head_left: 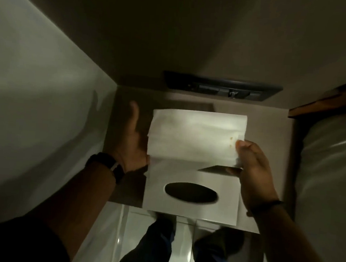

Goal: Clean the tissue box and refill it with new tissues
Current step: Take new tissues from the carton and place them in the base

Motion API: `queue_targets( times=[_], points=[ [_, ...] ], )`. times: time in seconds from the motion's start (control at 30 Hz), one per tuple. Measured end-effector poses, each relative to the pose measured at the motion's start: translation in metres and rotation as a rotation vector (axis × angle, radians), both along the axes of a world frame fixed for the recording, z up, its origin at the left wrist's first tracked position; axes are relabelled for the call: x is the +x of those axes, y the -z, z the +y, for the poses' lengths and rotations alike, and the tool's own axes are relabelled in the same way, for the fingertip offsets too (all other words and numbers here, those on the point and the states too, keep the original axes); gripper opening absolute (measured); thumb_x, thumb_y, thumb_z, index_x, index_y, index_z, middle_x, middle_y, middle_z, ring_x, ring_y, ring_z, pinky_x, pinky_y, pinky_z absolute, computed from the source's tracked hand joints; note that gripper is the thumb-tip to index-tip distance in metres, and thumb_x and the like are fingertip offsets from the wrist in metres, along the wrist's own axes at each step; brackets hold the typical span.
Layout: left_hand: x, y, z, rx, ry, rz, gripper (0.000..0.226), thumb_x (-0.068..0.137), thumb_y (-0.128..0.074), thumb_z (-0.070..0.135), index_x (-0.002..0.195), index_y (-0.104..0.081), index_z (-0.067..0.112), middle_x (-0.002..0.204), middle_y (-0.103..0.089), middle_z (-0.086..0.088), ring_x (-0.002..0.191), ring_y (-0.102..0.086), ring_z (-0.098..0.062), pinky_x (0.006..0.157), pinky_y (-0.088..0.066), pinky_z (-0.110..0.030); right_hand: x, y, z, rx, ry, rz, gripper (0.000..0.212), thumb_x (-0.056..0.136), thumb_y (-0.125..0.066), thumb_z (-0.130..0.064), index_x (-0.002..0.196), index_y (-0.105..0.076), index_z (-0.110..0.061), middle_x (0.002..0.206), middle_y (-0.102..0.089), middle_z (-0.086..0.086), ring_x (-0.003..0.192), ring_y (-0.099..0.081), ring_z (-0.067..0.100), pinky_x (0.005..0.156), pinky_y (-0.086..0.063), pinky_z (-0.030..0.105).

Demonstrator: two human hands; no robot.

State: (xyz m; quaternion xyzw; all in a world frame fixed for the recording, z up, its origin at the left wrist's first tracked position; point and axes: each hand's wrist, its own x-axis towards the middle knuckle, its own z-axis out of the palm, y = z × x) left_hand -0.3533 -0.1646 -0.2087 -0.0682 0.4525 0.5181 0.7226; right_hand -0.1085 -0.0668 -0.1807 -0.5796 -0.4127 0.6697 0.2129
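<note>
A white pack of tissues [194, 135] is held flat above the tissue box [220, 207], between both my hands. My left hand [133, 144] grips its left edge, thumb pointing up. My right hand [253, 167] pinches its right lower corner. The box is pale with a dark oval slot [191, 193] in its top and rests on a small table [123, 188]. A dark gap shows at the box's upper right, just below the tissues. The scene is dim and slightly blurred.
A dark switch panel [222, 87] is on the wall behind the table. A pale wall [37, 101] stands to the left. A bed with white bedding [329, 162] lies to the right. My legs [155, 248] and a light tiled floor show below.
</note>
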Motion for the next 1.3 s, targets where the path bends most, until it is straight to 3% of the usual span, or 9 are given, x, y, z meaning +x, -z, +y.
queue_targets(
  times=[0.1,0.23,0.43,0.7,0.83,0.97,1.07,1.17,1.3],
  points=[
    [0.004,0.014,0.015,-0.069,0.092,0.175,0.068,0.083,-0.042,0.071,0.129,-0.059,0.024,0.125,-0.064,-0.009,0.114,-0.061,-0.032,0.085,-0.054,-0.045,-0.003,0.035,0.009,0.008,-0.024,-0.111,0.020,0.100,-0.050,-0.026,0.087,-0.066,-0.023,0.080,-0.072,-0.012,0.074,-0.068,0.005,0.060,-0.053,0.023],
    [0.015,0.022,0.031,-0.161,0.160,0.394,0.037,0.086,-0.059,0.045,0.116,-0.064,0.024,0.111,-0.072,-0.003,0.108,-0.063,-0.028,0.088,-0.053,-0.045,-0.003,0.057,0.017,-0.019,0.029,-0.177,0.023,0.099,-0.051,-0.023,0.078,-0.061,-0.021,0.083,-0.062,-0.001,0.082,-0.057,0.020,0.070,-0.047,0.036],
    [0.019,-0.003,0.052,-0.181,0.233,0.737,0.034,0.082,-0.065,0.053,0.108,-0.065,0.032,0.120,-0.066,0.003,0.113,-0.060,-0.018,0.103,-0.043,-0.045,-0.003,0.026,0.032,0.111,0.035,-0.126,0.030,0.096,-0.054,-0.020,0.068,-0.063,-0.024,0.068,-0.059,-0.006,0.069,-0.055,0.014,0.069,-0.050,0.034],
    [0.021,-0.014,0.044,-0.282,0.212,0.655,0.029,0.088,-0.057,0.055,0.105,-0.066,0.033,0.107,-0.071,0.005,0.101,-0.065,-0.018,0.094,-0.049,-0.047,-0.005,0.012,0.033,0.109,0.132,0.038,0.019,0.099,-0.047,-0.015,0.089,-0.060,-0.023,0.084,-0.061,-0.008,0.067,-0.064,-0.003,0.059,-0.052,0.014],
    [0.033,0.014,0.036,-0.423,0.246,0.560,0.036,0.092,-0.054,0.050,0.118,-0.057,0.026,0.112,-0.065,0.000,0.099,-0.061,-0.019,0.087,-0.049,-0.041,-0.006,0.057,0.020,-0.006,0.068,-0.147,0.022,0.098,-0.051,-0.011,0.080,-0.062,-0.007,0.068,-0.058,-0.005,0.065,-0.054,0.011,0.065,-0.048,0.028],
    [0.037,0.035,0.038,-0.451,0.223,0.676,0.027,0.094,-0.056,0.039,0.114,-0.056,0.021,0.120,-0.062,-0.009,0.097,-0.060,-0.021,0.071,-0.052,-0.035,0.001,0.089,0.013,0.188,-0.167,-0.512,0.029,0.099,-0.050,-0.023,0.096,-0.072,-0.004,0.096,-0.069,0.018,0.090,-0.060,0.032,0.086,-0.047,0.035],
    [0.038,0.045,0.037,-0.382,0.369,0.880,0.027,0.096,-0.055,0.030,0.109,-0.060,0.008,0.107,-0.064,-0.015,0.096,-0.061,-0.030,0.079,-0.053,-0.039,0.004,0.098,0.016,0.300,-0.361,-0.778,0.040,0.102,-0.041,-0.030,0.108,-0.069,-0.002,0.105,-0.065,0.025,0.093,-0.060,0.038,0.086,-0.046,0.035],
    [0.040,0.046,0.034,-0.344,0.584,1.170,0.021,0.094,-0.059,0.027,0.098,-0.058,0.007,0.093,-0.060,-0.008,0.086,-0.059,-0.024,0.059,-0.042,-0.021,0.003,0.098,0.015,0.317,-0.410,-0.832,0.042,0.103,-0.038,-0.032,0.116,-0.066,-0.005,0.110,-0.065,0.023,0.101,-0.060,0.038,0.086,-0.046,0.035],
    [0.040,0.042,0.026,-0.198,0.730,1.739,0.072,0.082,-0.070,0.044,0.140,-0.041,0.012,0.137,-0.049,-0.016,0.123,-0.048,-0.033,0.096,-0.045,-0.040,0.002,0.093,0.013,0.424,-0.322,-0.722,0.036,0.099,-0.047,-0.029,0.117,-0.063,-0.003,0.111,-0.067,0.018,0.105,-0.060,0.036,0.088,-0.046,0.034]
  ],
)
